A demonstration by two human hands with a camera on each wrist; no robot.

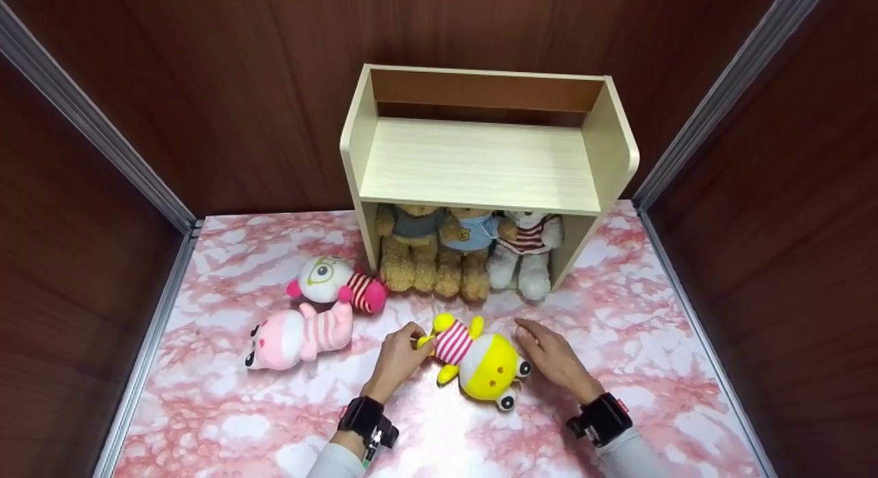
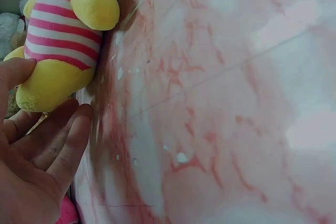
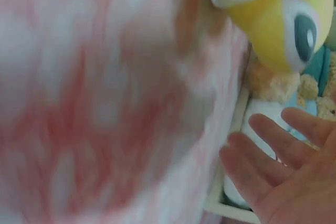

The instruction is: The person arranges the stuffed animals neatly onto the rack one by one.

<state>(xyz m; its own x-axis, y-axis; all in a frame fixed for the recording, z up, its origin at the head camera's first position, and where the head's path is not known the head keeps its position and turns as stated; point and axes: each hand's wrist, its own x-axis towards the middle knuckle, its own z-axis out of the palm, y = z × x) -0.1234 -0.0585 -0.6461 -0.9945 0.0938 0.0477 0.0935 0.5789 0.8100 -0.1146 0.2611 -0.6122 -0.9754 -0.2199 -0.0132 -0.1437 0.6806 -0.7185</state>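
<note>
A yellow frog plush toy [image 1: 453,344] in a pink-and-white striped shirt lies on the pink marbled table, its big-eyed head toward the lower right. At its foot end, my left hand [image 1: 401,358] holds a yellow leg between thumb and fingers. The left wrist view shows the thumb on the yellow lower body [image 2: 55,85] and the fingertips [image 2: 79,124] beneath the foot. My right hand [image 1: 557,358] is apart from the toy, beside its head, fingers extended and holding nothing. One bulging eye [image 3: 303,38] shows close by in the right wrist view.
A pale wooden two-tier shelf [image 1: 480,162] stands behind. Its lower tier holds a grey-shirted bear [image 1: 411,252], a blue-shirted bear [image 1: 470,238] and a white striped-shirt bear [image 1: 528,245]. Left lie a pink plush toy [image 1: 295,337] and a plush toy with glasses [image 1: 333,282].
</note>
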